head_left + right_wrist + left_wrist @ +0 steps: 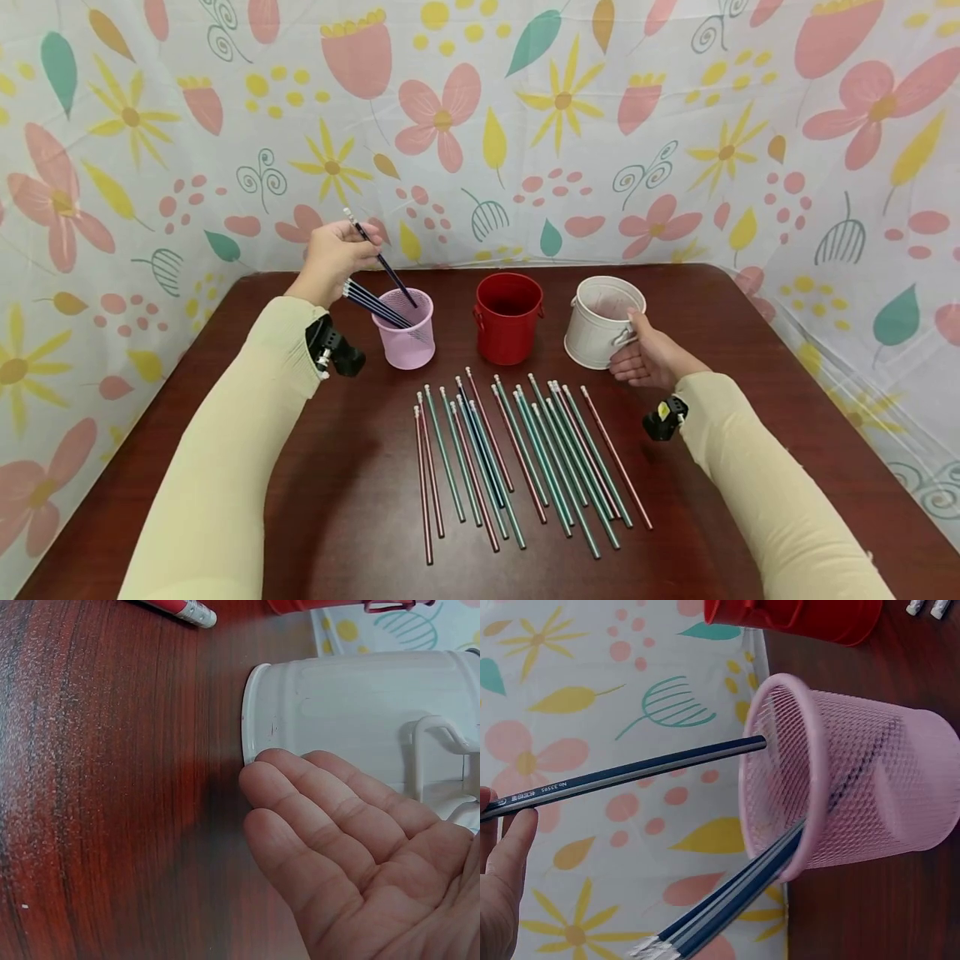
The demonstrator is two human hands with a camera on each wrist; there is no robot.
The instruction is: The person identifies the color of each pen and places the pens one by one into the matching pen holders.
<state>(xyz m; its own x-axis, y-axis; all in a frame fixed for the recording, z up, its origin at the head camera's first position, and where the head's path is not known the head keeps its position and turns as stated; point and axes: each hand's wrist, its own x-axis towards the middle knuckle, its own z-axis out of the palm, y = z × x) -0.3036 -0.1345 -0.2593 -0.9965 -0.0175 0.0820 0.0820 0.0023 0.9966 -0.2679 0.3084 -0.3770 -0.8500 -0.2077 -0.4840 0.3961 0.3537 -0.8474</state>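
In the head view my left hand point(339, 257) pinches a dark blue pencil point(386, 268) near its white eraser end. The pencil slants down, its lower end at the mouth of the pink mesh pencil cup point(406, 346). Several blue striped pencils point(727, 900) lean inside that cup, eraser ends sticking out over its rim. My right hand point(654, 357) is beside the white bucket point(588, 337), thumb at its rim near the handle. In the right wrist view its fingers point(300, 832) lie extended along the bucket's side, not curled round it.
Between the cup and the white bucket stands a red bucket point(507, 329). Several red, green and blue pencils point(555, 467) lie in a loose row on the brown table point(360, 500), eraser ends toward the containers. A flowered cloth point(480, 150) hangs behind the table.
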